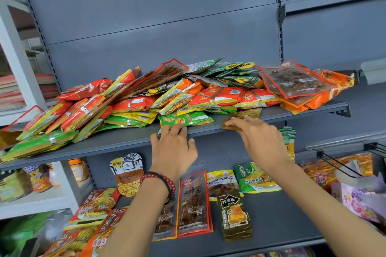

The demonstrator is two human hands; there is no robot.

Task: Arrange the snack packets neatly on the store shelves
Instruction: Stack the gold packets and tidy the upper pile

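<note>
Packets of coloured foil [146, 98] lie heaped on the grey metal shelf [125, 142], so the left hand [174, 149] bends fingers onto a green crinkled packet [188, 119] (grip unclear) and the right hand [261, 137] lays straight fingers on a flat golden-brown packet [245, 115] at the edge, probably to slide it.

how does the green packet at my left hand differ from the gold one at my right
The green packet is bright, partly under the pile; the gold packet is dark brownish, outside it. The green packet looks wider than the gold packet. Both lie flat at the shelf edge, by the left hand and right hand.
</note>
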